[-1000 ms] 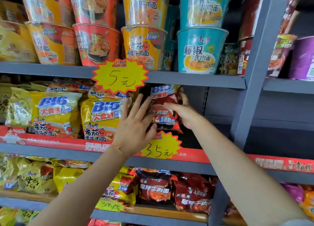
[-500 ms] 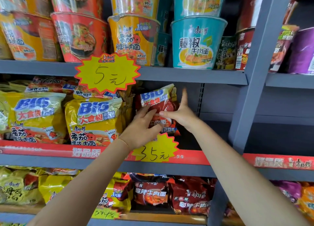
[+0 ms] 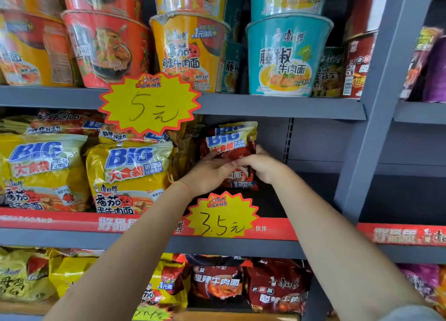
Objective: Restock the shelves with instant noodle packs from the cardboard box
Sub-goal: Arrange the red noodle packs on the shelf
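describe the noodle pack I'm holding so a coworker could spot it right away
Find the middle shelf, just above the yellow 3.5 price tag. The red noodle pack stands there, held by both hands; its neighbours on the left are yellow packs, and the shelf to its right is bare.

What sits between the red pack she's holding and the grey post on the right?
Nothing. In the head view, the shelf from the red pack to the grey post is bare; only the back panel shows.

Red noodle pack [image 3: 229,146] middle behind both hands.
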Demonstrator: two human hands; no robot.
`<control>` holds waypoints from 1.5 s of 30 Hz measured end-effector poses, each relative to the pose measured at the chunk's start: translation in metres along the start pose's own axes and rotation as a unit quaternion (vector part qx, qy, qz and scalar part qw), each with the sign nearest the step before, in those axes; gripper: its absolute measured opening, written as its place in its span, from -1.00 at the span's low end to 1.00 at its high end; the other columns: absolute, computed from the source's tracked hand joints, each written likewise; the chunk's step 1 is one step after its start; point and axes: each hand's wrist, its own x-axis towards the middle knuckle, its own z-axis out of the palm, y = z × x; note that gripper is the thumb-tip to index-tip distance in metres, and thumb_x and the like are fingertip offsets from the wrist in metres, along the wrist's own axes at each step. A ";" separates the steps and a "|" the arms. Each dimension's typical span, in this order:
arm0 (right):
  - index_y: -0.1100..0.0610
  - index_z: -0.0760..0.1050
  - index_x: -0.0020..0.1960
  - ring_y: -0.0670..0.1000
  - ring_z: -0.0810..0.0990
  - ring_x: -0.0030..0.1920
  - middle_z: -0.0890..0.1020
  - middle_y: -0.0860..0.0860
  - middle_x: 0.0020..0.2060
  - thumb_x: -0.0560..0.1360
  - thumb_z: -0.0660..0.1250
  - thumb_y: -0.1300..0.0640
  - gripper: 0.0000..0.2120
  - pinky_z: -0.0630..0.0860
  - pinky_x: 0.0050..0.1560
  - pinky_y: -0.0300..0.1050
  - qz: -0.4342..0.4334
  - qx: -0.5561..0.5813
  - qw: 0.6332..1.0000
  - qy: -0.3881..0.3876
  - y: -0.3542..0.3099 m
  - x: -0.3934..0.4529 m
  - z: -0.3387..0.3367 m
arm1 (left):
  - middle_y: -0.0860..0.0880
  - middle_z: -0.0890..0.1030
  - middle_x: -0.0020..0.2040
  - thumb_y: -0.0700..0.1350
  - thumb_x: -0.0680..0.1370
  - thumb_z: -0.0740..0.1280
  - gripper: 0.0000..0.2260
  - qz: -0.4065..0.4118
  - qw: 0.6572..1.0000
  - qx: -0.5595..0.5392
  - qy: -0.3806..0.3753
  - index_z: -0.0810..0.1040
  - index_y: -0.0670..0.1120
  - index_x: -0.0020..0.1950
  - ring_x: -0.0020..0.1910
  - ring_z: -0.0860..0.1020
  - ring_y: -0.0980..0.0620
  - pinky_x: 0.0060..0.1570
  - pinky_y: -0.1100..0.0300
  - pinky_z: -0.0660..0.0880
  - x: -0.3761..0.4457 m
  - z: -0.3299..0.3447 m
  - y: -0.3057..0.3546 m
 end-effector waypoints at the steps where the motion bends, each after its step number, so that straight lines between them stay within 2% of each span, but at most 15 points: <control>1: 0.09 0.35 0.42 0.15 0.60 0.22 0.62 0.13 0.22 0.31 0.58 0.36 -0.24 0.53 0.22 0.11 0.005 0.002 1.000 0.003 0.000 0.003 0.000 | 0.03 0.25 0.57 0.27 0.61 0.14 -0.51 -0.010 1.000 -0.001 0.012 0.52 0.06 0.41 0.57 0.07 0.07 0.50 0.12 0.03 0.004 0.002 -0.001; 6: -0.01 0.21 0.53 0.13 0.44 0.38 0.49 0.03 0.37 0.42 0.55 0.14 -0.20 0.36 0.26 0.14 0.053 -0.095 0.994 -0.017 -0.008 0.008 -0.004 | -0.11 0.40 0.38 -0.01 0.65 0.22 -0.72 -0.059 0.994 -0.034 0.085 0.61 0.02 0.30 0.40 0.38 -0.12 0.40 0.18 0.30 0.015 0.007 -0.002; 10: -0.02 0.19 0.54 0.11 0.40 0.41 0.46 0.05 0.41 0.47 0.50 0.20 -0.24 0.29 0.31 0.16 0.059 -0.078 0.995 -0.020 -0.007 0.011 -0.009 | -0.07 0.49 0.36 -0.15 0.64 0.21 -0.66 -0.059 0.996 -0.061 0.040 0.51 0.00 0.41 0.32 0.47 -0.08 0.29 0.15 0.42 0.015 0.008 -0.001; 13: 0.02 0.25 0.50 0.06 0.47 0.30 0.52 0.06 0.35 0.50 0.44 0.30 -0.33 0.23 0.41 0.10 0.051 0.005 0.998 -0.032 0.006 0.017 -0.007 | -0.09 0.31 0.52 -0.10 0.61 0.28 -0.51 -0.066 0.996 -0.058 0.029 0.31 0.07 0.54 0.44 0.36 -0.10 0.41 0.11 0.33 0.019 0.012 -0.008; 15: 0.05 0.25 0.51 0.11 0.49 0.34 0.52 0.09 0.36 0.50 0.45 0.26 -0.34 0.34 0.33 0.08 0.044 0.002 0.999 -0.001 0.012 0.024 -0.003 | -0.07 0.14 0.59 -0.08 0.62 0.28 -0.46 -0.073 0.997 -0.029 0.013 0.22 0.10 0.58 0.54 0.20 -0.10 0.50 0.13 0.18 0.019 0.012 -0.008; 20: 0.20 0.19 0.53 0.19 0.47 0.35 0.43 0.18 0.41 0.52 0.39 -0.19 -0.23 0.52 0.24 0.11 0.072 -0.241 0.964 0.087 0.010 0.028 0.005 | -0.02 -0.04 0.64 -0.07 0.64 0.22 -0.43 -0.060 0.997 0.043 -0.005 0.10 0.06 0.62 0.60 0.00 -0.03 0.49 0.22 0.02 0.023 0.013 -0.010; 23: 0.22 0.23 0.48 0.17 0.57 0.13 0.47 0.21 0.33 0.49 0.36 -0.29 -0.20 0.61 -0.01 0.02 0.096 -0.300 0.947 0.063 0.005 0.023 0.005 | -0.08 -0.01 0.63 -0.01 0.63 0.21 -0.44 -0.084 0.992 0.090 0.009 0.14 0.01 0.61 0.59 0.02 -0.09 0.49 0.19 0.03 0.026 0.014 -0.013; 28: 0.16 0.26 0.47 0.19 0.48 0.33 0.45 0.14 0.38 0.44 0.54 0.05 -0.28 0.60 0.06 0.09 0.070 -0.248 0.966 0.031 0.004 0.021 0.008 | -0.15 0.11 0.58 0.00 0.59 0.28 -0.39 -0.116 0.991 0.055 -0.026 0.13 0.03 0.60 0.53 0.18 -0.15 0.47 0.10 0.20 0.032 0.017 -0.015; 32: 0.14 0.35 0.44 0.12 0.54 0.21 0.53 0.13 0.31 0.48 0.49 0.12 -0.40 0.56 0.03 0.00 0.050 -0.316 0.947 0.016 -0.002 0.015 0.013 | -0.14 0.41 0.42 -0.11 0.56 0.33 -0.43 -0.084 0.996 0.003 -0.028 0.26 0.01 0.55 0.32 0.45 -0.13 0.16 0.17 0.44 0.032 0.018 -0.014; 34: 0.19 0.38 0.43 0.11 0.53 0.15 0.53 0.14 0.29 0.55 0.41 0.16 -0.51 0.48 0.01 -0.07 0.042 -0.376 0.926 -0.011 -0.010 0.008 0.012 | -0.12 0.49 0.34 -0.16 0.58 0.30 -0.53 -0.058 0.998 -0.024 0.014 0.36 -0.01 0.50 0.23 0.51 -0.11 0.01 0.25 0.40 0.029 0.015 -0.013; 36: 0.21 0.38 0.42 0.08 0.49 0.08 0.53 0.14 0.28 0.58 0.36 0.16 -0.56 0.41 -0.01 -0.12 0.028 -0.418 0.908 -0.019 -0.019 -0.002 0.011 | -0.10 0.57 0.18 -0.18 0.61 0.27 -0.65 -0.046 0.995 -0.065 0.059 0.47 -0.04 0.40 -0.01 0.57 -0.03 -0.18 0.27 0.38 0.024 0.013 -0.011; 38: 0.19 0.38 0.43 0.10 0.52 0.17 0.53 0.12 0.29 0.59 0.34 0.17 -0.58 0.38 0.02 -0.14 -0.025 -0.402 0.915 -0.008 -0.026 -0.009 0.010 | -0.05 0.59 -0.02 -0.18 0.63 0.26 -0.77 -0.036 0.988 -0.118 0.094 0.56 -0.08 0.27 -0.24 0.50 0.07 -0.31 0.25 0.36 0.019 0.011 -0.006; 40: 0.13 0.33 0.46 0.11 0.48 0.30 0.49 0.08 0.32 0.60 0.33 0.09 -0.53 0.42 0.16 -0.11 -0.076 -0.364 0.928 0.029 -0.030 -0.020 0.008 | 0.02 0.60 -0.10 -0.17 0.63 0.26 -0.84 -0.011 0.981 -0.142 0.132 0.63 -0.05 0.12 -0.19 0.52 0.07 -0.22 0.25 0.43 0.010 0.008 0.000; 42: 0.07 0.28 0.46 0.14 0.44 0.35 0.44 0.11 0.37 0.58 0.31 -0.03 -0.50 0.46 0.28 0.06 -0.110 -0.364 0.920 0.093 -0.028 -0.033 0.005 | 0.09 0.63 -0.11 -0.17 0.62 0.26 -0.82 0.025 0.977 -0.138 0.163 0.65 0.00 0.02 -0.08 0.59 0.07 -0.05 0.20 0.52 -0.005 0.005 0.007; 45: 0.05 0.45 0.27 -0.12 0.52 0.13 0.55 -0.02 0.19 0.60 0.29 0.00 -0.73 0.49 0.11 -0.13 -0.225 -0.280 0.929 0.094 -0.021 -0.062 0.008 | 0.03 0.67 -0.11 -0.22 0.62 0.25 -0.79 0.065 0.967 -0.133 0.206 0.68 -0.02 -0.01 -0.19 0.65 0.09 -0.10 0.17 0.59 -0.039 0.000 0.017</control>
